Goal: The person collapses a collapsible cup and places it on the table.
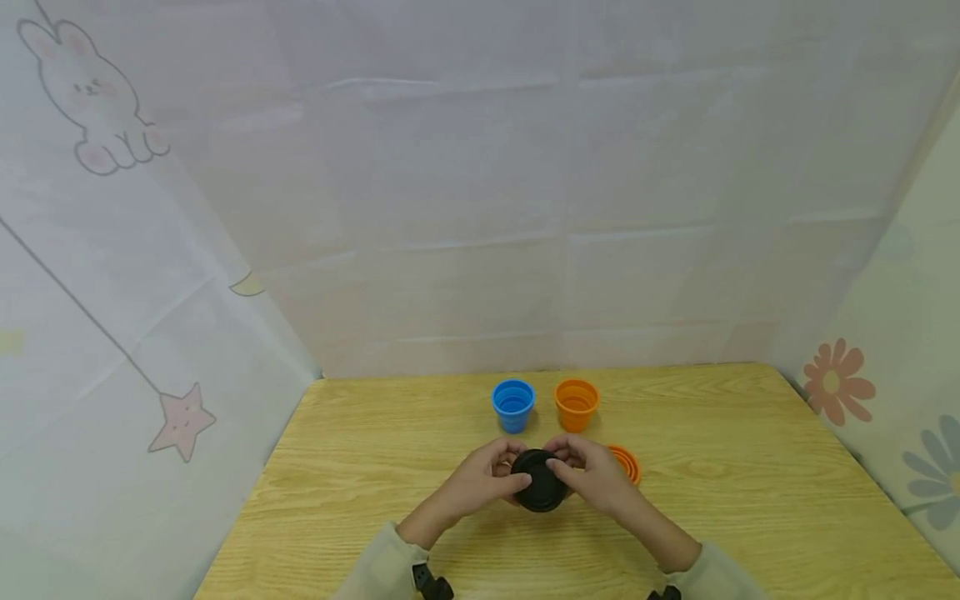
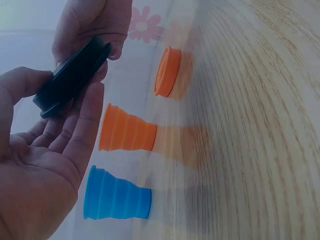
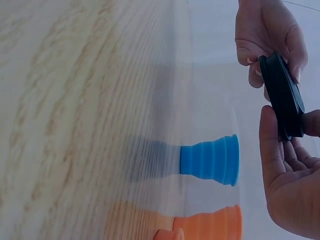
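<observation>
A black collapsible cup [image 1: 542, 492], folded flat into a thick round disc, is held above the table between both hands. My left hand [image 1: 480, 481] pinches its left edge, thumb on the upper face and fingers beneath. From the other side my right hand [image 1: 600, 479] grips it the same way, its thumb near the upper edge. In the left wrist view the black cup [image 2: 72, 77] appears tilted, its rim jutting out along one side. Just beyond the right hand lies an orange collapsed cup [image 1: 630, 465], partly hidden by that hand.
Behind the hands, a blue collapsible cup [image 1: 513, 407] and an orange collapsible cup [image 1: 577, 406] stand expanded side by side, mouths up. The wood-grain table [image 1: 360, 467] ends at a pale cloth backdrop [image 1: 450, 250], with printed cloth on both sides.
</observation>
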A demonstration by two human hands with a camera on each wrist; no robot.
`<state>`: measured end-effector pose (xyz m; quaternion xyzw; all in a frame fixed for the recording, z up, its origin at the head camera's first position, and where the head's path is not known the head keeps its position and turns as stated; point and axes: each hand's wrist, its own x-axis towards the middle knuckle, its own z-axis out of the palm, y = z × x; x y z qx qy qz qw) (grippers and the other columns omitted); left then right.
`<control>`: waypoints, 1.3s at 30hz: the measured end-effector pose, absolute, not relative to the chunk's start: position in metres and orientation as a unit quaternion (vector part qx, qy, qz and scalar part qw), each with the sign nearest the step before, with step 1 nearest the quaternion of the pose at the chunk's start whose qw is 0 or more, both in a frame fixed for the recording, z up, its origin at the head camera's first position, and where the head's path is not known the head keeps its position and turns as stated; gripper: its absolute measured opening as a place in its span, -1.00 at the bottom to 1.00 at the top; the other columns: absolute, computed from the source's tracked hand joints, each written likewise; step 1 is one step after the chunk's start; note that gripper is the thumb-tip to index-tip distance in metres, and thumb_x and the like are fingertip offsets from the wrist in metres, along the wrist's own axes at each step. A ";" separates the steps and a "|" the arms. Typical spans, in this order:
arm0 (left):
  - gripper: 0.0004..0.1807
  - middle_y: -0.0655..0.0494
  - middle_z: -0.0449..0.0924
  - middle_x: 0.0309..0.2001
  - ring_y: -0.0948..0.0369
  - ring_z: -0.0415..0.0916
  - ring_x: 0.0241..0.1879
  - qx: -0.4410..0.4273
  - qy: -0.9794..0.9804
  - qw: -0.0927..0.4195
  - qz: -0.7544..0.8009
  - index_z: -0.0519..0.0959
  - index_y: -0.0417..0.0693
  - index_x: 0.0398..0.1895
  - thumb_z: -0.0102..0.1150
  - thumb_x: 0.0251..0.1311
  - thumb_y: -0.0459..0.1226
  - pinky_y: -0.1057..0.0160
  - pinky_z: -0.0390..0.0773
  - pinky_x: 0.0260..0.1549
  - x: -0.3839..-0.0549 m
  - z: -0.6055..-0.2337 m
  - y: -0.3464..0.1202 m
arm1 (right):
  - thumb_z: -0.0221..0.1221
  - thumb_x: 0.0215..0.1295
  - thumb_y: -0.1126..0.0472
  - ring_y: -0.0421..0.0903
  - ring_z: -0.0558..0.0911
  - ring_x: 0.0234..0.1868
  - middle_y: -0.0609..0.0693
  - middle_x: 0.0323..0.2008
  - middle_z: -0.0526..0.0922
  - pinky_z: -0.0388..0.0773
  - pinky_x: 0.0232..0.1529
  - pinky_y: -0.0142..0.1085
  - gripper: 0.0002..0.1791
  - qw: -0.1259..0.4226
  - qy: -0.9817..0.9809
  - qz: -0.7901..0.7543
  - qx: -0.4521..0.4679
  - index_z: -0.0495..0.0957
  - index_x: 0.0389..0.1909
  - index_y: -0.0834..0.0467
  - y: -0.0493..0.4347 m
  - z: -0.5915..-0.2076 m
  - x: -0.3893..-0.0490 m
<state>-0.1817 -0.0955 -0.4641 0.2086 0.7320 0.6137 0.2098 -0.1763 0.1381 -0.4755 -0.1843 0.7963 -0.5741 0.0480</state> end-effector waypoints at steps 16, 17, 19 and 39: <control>-0.53 -0.15 0.48 0.01 0.06 0.69 -0.11 0.183 0.728 0.189 0.633 0.43 -0.22 0.29 0.24 0.39 -0.26 -0.10 0.73 -0.18 -0.182 -0.467 -0.098 | 0.23 0.44 0.14 -0.03 0.67 -0.05 0.18 0.02 0.58 0.71 -0.05 -0.09 -0.42 0.198 0.708 -0.660 -0.153 0.35 0.35 0.32 0.147 -0.474 -0.181; -0.54 -0.17 0.47 0.02 0.06 0.70 -0.12 0.182 0.729 0.189 0.632 0.44 -0.21 0.29 0.25 0.39 -0.26 -0.10 0.73 -0.18 -0.182 -0.467 -0.099 | 0.24 0.43 0.14 -0.02 0.67 -0.06 0.17 0.01 0.58 0.71 -0.05 -0.07 -0.44 0.199 0.710 -0.659 -0.148 0.37 0.33 0.30 0.147 -0.475 -0.181; -0.54 -0.19 0.45 0.03 0.08 0.70 -0.14 0.179 0.729 0.192 0.632 0.43 -0.21 0.29 0.25 0.39 -0.27 -0.10 0.73 -0.18 -0.182 -0.467 -0.099 | 0.26 0.42 0.14 0.00 0.67 -0.07 0.16 -0.01 0.58 0.71 -0.06 -0.03 -0.45 0.199 0.713 -0.658 -0.138 0.40 0.31 0.28 0.146 -0.476 -0.182; -0.56 -0.10 0.48 -0.11 0.11 0.70 -0.22 0.140 0.738 0.207 0.627 0.47 -0.20 0.23 0.28 0.34 -0.29 -0.18 0.70 -0.14 -0.184 -0.476 -0.103 | 0.30 0.37 0.18 -0.02 0.67 -0.19 0.16 -0.08 0.53 0.73 -0.13 0.02 -0.49 0.206 0.716 -0.660 -0.097 0.45 0.24 0.32 0.139 -0.477 -0.181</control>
